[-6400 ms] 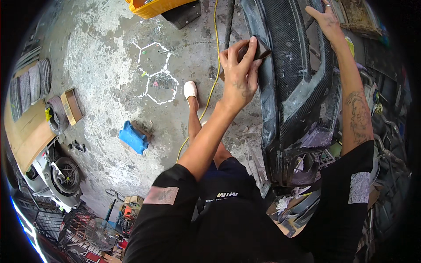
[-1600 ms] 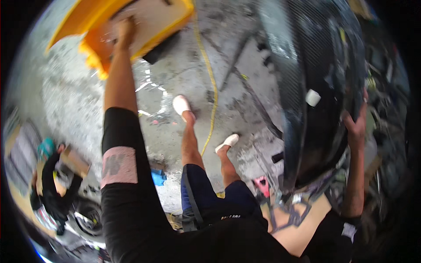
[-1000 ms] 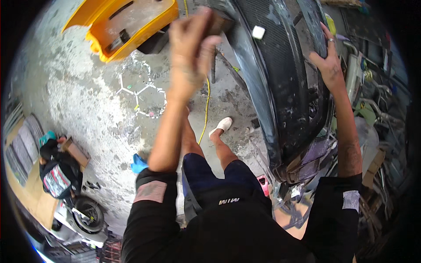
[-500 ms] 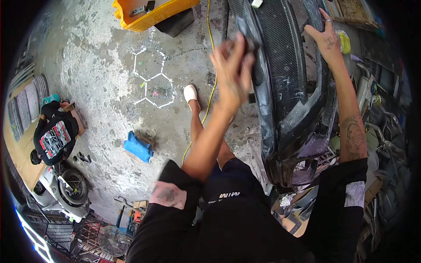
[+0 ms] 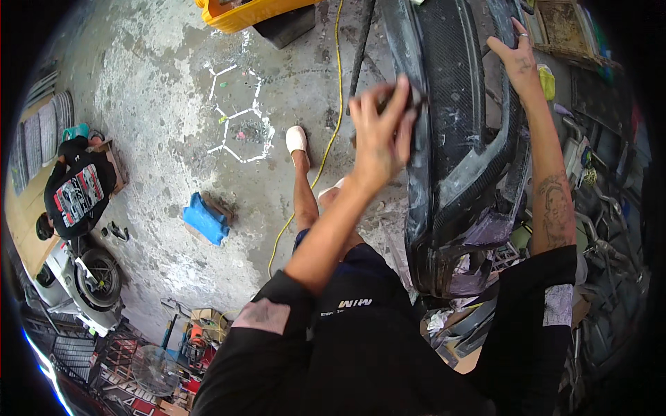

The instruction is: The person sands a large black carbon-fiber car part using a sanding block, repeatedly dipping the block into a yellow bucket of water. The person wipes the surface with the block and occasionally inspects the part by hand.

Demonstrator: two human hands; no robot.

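A long carbon-weave car bumper [image 5: 451, 104], with whitish dusty patches along its edges, stands at my right. My left hand [image 5: 380, 135] is at its near-left edge, with fingers bent and partly blurred. A small dark piece shows at the fingertips, too smeared to name, and it seems to touch the bumper's surface. Farther right, my right hand [image 5: 520, 64] grips the bumper's far rim, the thumb on one side and the fingers hooked over the other. A ring is on one of its fingers.
A yellow crate [image 5: 253, 14] rests on a black box [image 5: 288, 28] at the back. A yellow cable [image 5: 338, 90] runs across the floor near my feet. A blue bundle [image 5: 206, 218] lies left. Another person [image 5: 80, 191] bends by a motorcycle [image 5: 97, 281]; metal parts [image 5: 603, 222] crowd the right.
My left hand has moved a little toward me and right along the bumper's edge. The right hand keeps its grip on the rim. The whole view has shifted slightly.
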